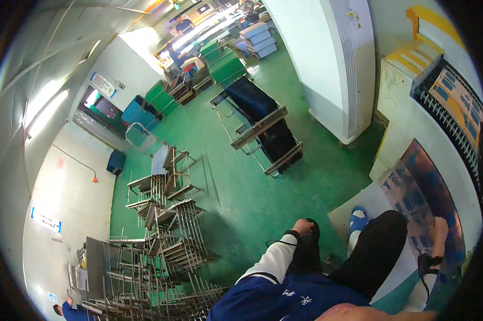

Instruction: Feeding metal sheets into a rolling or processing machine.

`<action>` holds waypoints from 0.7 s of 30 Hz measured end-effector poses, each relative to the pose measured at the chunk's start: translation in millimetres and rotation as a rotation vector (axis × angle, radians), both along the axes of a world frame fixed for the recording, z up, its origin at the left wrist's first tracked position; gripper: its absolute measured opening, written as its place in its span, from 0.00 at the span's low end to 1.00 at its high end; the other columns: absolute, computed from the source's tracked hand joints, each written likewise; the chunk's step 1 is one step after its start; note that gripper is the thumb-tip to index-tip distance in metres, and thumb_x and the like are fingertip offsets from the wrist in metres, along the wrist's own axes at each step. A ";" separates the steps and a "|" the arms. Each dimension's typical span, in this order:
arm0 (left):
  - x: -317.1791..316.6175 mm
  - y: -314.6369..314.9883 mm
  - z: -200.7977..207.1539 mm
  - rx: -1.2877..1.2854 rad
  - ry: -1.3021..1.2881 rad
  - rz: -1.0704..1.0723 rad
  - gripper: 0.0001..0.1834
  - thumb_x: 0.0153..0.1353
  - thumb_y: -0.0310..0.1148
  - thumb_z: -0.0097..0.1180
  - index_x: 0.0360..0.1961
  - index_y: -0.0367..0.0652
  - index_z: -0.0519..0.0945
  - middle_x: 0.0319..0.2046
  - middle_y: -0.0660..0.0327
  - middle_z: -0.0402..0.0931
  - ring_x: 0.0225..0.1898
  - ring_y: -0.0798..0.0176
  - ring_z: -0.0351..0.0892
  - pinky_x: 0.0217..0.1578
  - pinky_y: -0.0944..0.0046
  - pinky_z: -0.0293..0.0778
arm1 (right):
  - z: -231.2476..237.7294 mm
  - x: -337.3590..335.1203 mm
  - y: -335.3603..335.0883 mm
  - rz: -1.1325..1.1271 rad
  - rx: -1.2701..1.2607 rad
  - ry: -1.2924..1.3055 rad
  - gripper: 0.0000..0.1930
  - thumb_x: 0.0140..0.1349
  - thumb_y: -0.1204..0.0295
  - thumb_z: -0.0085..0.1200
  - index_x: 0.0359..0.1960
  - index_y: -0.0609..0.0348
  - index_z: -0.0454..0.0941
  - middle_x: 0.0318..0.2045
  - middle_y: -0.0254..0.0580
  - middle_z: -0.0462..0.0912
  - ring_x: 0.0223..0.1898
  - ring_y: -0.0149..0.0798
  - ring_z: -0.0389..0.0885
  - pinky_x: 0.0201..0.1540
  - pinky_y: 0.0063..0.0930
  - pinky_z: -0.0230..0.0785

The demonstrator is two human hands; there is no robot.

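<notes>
My right hand is at a thin copper-coloured panel with dark printed rectangles, its fingers closed at the panel's edge. Beside it stands a darker, blotchy copper sheet. Both lean low on the right, against a pale machine. My left hand rests on my left knee, fingers curled in; whatever may be inside is hidden. A black band circles each wrist. My legs, in black trousers, are bent, and one blue and white slipper shows.
The pale machine carries another patterned panel above a toothed rack. A wheeled rack with dark sheets stands ahead on the green floor. Stacked metal racks fill the left. A tall white cabinet rises ahead. People work far off.
</notes>
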State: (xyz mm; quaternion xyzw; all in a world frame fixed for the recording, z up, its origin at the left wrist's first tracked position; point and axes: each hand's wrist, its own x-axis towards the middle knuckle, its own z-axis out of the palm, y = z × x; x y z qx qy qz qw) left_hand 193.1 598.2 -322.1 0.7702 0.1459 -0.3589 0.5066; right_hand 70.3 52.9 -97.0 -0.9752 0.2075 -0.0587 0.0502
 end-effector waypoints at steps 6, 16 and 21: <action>-2.0 8.2 -5.5 -0.043 0.035 0.032 0.16 0.53 0.38 0.51 0.24 0.31 0.76 0.19 0.53 0.77 0.18 0.58 0.76 0.19 0.61 0.72 | -20.0 -7.1 10.5 0.125 -0.005 -0.295 0.09 0.45 0.70 0.48 0.19 0.67 0.70 0.18 0.56 0.71 0.24 0.58 0.71 0.26 0.43 0.62; -5.8 16.7 -7.1 -0.019 0.026 0.014 0.15 0.53 0.38 0.51 0.26 0.33 0.77 0.19 0.54 0.77 0.18 0.60 0.76 0.20 0.62 0.72 | 26.0 -42.1 -13.7 -0.046 0.181 -0.447 0.10 0.46 0.71 0.54 0.19 0.64 0.67 0.16 0.42 0.69 0.20 0.38 0.67 0.26 0.32 0.59; -3.1 24.6 -15.8 -0.081 -0.069 -0.045 0.15 0.54 0.38 0.52 0.27 0.34 0.76 0.18 0.56 0.76 0.18 0.61 0.76 0.20 0.62 0.72 | 102.6 -70.1 -23.0 -0.284 0.633 -0.665 0.11 0.54 0.67 0.54 0.30 0.61 0.68 0.28 0.34 0.69 0.31 0.30 0.65 0.34 0.25 0.60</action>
